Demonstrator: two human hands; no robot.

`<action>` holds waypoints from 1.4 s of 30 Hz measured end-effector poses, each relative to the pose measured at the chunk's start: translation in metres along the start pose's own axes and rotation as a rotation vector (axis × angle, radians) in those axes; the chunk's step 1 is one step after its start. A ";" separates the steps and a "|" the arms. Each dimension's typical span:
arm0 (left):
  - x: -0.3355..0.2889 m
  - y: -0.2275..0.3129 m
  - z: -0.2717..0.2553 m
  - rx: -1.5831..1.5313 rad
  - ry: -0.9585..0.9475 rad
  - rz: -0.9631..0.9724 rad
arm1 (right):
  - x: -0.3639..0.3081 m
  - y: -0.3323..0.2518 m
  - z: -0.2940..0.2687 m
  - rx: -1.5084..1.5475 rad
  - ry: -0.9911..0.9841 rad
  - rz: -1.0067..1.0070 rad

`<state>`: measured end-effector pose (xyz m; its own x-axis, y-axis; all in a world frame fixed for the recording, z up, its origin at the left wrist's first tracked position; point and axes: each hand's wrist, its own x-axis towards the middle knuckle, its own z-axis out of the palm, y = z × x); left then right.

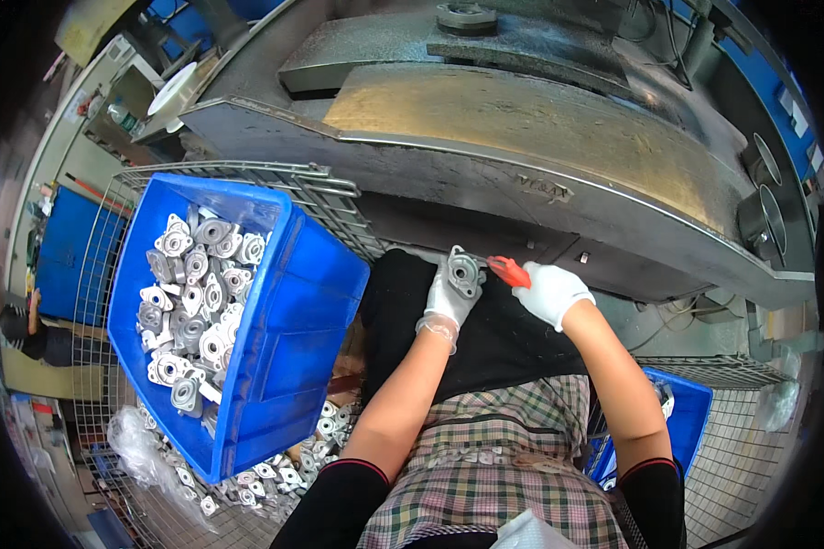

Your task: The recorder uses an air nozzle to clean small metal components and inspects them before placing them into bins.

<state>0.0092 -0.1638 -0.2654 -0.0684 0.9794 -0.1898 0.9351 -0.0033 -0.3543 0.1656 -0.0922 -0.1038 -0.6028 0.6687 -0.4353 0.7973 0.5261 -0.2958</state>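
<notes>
My left hand (449,297), in a white glove, is closed around a grey metal flange casting (464,272) with a round hole in its middle and an ear at its end. My right hand (556,295), gloved too, grips a red-handled hand tool (510,271). The tool's narrow end points left at the casting, and whether it touches I cannot tell. Both hands are over my lap, in front of the machine. To the left, a blue plastic bin (279,302) tilts on its support and holds many similar castings (192,302).
A metal machine bed with a raised front edge (449,156) spans the far side. Wire mesh cages (339,188) stand left and right. More castings (261,480) lie in the mesh below the bin. A second blue bin (691,403) stands at my right, beside my elbow.
</notes>
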 end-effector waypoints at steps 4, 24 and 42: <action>0.001 0.004 0.013 -0.067 0.041 -0.056 | 0.006 -0.005 0.000 -0.027 -0.040 0.013; 0.007 0.002 0.033 2.930 0.062 0.477 | 0.018 0.005 0.006 -0.014 -0.024 0.048; 0.007 0.005 0.029 2.974 0.041 0.553 | 0.021 0.005 0.007 -0.042 -0.031 0.060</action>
<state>0.0031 -0.1629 -0.2954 -0.1429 0.8416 -0.5208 -0.9702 -0.0151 0.2418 0.1576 -0.0791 -0.1201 -0.5518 0.6839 -0.4772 0.8298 0.5072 -0.2327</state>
